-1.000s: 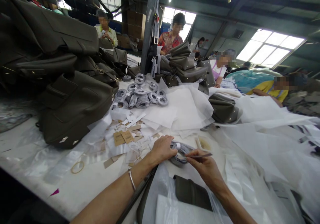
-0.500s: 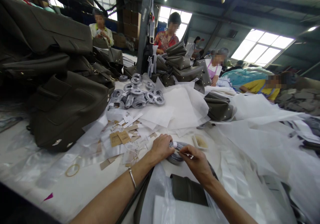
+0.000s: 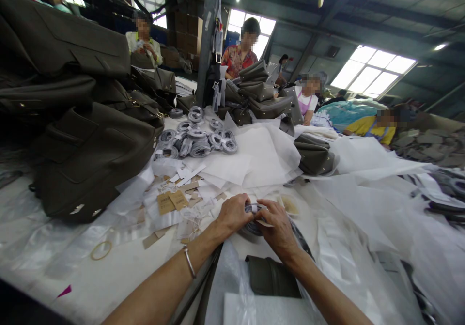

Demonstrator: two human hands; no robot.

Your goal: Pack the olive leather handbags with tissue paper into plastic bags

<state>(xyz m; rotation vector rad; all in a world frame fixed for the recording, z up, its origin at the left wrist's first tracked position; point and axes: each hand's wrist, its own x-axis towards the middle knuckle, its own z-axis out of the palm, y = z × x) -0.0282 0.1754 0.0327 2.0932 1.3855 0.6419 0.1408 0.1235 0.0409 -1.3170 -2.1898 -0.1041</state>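
Work in hand: 1 grey coil (image 3: 252, 228) w/ 1 white band (image 3: 254, 208) round its top, at the near-centre of the desk (image 3: 121, 284), between both hands and just beyond a dark olive flap (image 3: 271, 277). Farther back, L of centre, more wrapped coils (image 3: 199, 143) lie heaped, approx. a dozen, some overlapping, so no exact count. 2 brown tags (image 3: 178, 200) lie side by side L of the hands, w/ white and tan slips scattered round them. Also 1 yellow ring (image 3: 101, 250), 1 magenta scrap (image 3: 64, 291) and, just past the R hand, 1 small clear tray (image 3: 297, 211) w/ yellowish contents. At least 5 co-workers in the background.

L hand (image 3: 234, 213): curled, nearly closed, gripping the coil's L side; 1 silver bracelet (image 3: 189, 261) on that wrist. R hand (image 3: 275, 223): fingers bent over the coil's R side, thumb drawn in, grasping it; seems also to pinch a thin pale strip (image 3: 265, 224), though fingers crowd the view.

Hidden: much of the coil, behind fingers both sides. The tray is partly blurred, contents unclear. Big dark bags at far L run out of frame; both forearms cut off at bottom edge. Print on tags too small to read.
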